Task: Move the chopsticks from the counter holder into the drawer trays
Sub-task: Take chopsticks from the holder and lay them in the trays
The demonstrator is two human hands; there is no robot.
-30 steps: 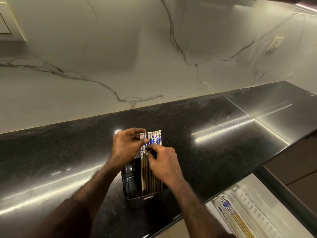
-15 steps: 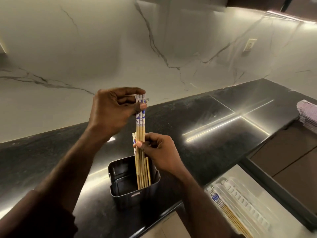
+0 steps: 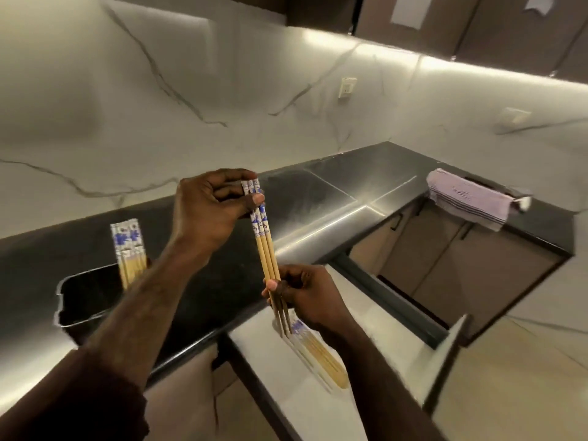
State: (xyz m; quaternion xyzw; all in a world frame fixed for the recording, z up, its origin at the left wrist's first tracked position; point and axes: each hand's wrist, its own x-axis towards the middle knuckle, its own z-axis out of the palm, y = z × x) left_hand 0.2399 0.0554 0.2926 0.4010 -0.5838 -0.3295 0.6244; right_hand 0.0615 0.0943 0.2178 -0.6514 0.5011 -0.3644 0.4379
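Observation:
Both hands hold a small bundle of bamboo chopsticks point(image 3: 266, 249) with blue-and-white tops, nearly upright above the counter's front edge. My left hand point(image 3: 210, 214) pinches the patterned tops. My right hand point(image 3: 305, 294) grips the lower shafts, and the tips poke out below it over the open drawer point(image 3: 381, 354). More chopsticks point(image 3: 129, 249) stand in the dark metal holder point(image 3: 86, 297) on the counter at the left. Other chopsticks point(image 3: 318, 351) lie in a white tray in the drawer, partly hidden by my right wrist.
The black counter point(image 3: 318, 205) runs right into a corner under a marble backsplash. A striped purple cloth point(image 3: 467, 198) hangs over the counter's far right edge. The drawer front point(image 3: 445, 361) juts out at the right. Brown cabinet doors point(image 3: 461, 259) sit below.
The bundle has been lifted clear of the holder and carried right, over the drawer. My view has swung right, so the holder now sits far left.

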